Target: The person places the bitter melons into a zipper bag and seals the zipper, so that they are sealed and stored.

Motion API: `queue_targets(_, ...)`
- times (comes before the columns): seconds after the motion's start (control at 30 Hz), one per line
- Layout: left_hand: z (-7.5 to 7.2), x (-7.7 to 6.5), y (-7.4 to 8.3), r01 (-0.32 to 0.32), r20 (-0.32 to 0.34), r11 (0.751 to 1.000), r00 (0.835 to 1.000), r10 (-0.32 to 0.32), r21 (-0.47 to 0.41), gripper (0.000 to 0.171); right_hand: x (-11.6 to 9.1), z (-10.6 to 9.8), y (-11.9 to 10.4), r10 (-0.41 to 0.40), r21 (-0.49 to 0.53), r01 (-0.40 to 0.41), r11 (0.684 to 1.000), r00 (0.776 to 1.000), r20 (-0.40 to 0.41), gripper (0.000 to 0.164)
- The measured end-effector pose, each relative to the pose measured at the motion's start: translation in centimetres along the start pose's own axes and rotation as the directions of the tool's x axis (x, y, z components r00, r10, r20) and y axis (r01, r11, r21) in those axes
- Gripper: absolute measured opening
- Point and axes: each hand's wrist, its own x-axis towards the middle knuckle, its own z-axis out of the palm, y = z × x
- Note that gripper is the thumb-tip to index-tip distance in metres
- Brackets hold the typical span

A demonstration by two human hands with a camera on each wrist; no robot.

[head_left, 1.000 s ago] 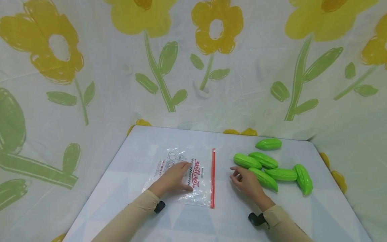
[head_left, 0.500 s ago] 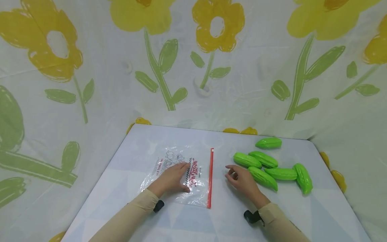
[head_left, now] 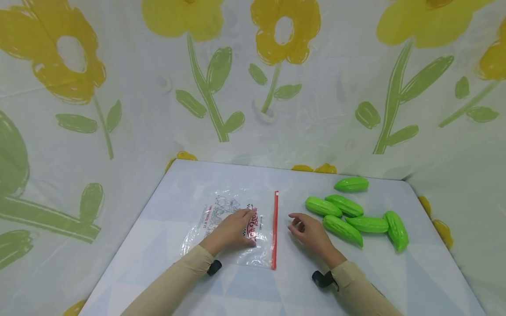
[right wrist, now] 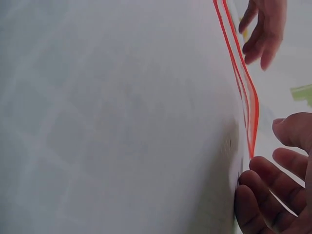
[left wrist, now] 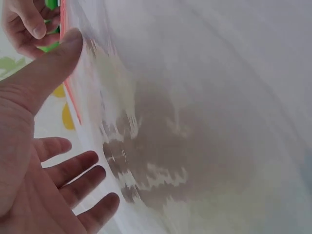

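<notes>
Clear flat plastic zip bag with red print [head_left: 264, 228] lies on the white and pale-blue tabletop [head_left: 292, 285] beneath the left hand [head_left: 233, 228], whose fingers are loosely spread, gripping nothing. The right hand [head_left: 312, 232] has moved left, away from six bright-green, ridged, elongated pieces [head_left: 367, 224], and is now just beside the bag's red zip strip [head_left: 275, 230], fingers slightly bent and holding nothing. So both hands are nearest the bag; all six pieces lie outside it. Whether its mouth gapes is hard to tell.
</notes>
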Motion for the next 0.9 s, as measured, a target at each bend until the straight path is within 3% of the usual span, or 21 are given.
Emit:
queue_targets(0.3,0.5,0.7,1.1,0.0,0.021,0.998,1.0,0.001,-0.068,0.111,0.4,0.6,-0.7,-0.009,0.012,0.008,1.0,1.0,0.026,0.038)
queue_targets(0.9,0.7,0.7,1.7,-0.006,-0.001,0.999,1.0,0.006,-0.045,0.114,1.3,1.8,-1.7,-0.044,-0.011,0.045,0.999,0.995,0.088,0.035)
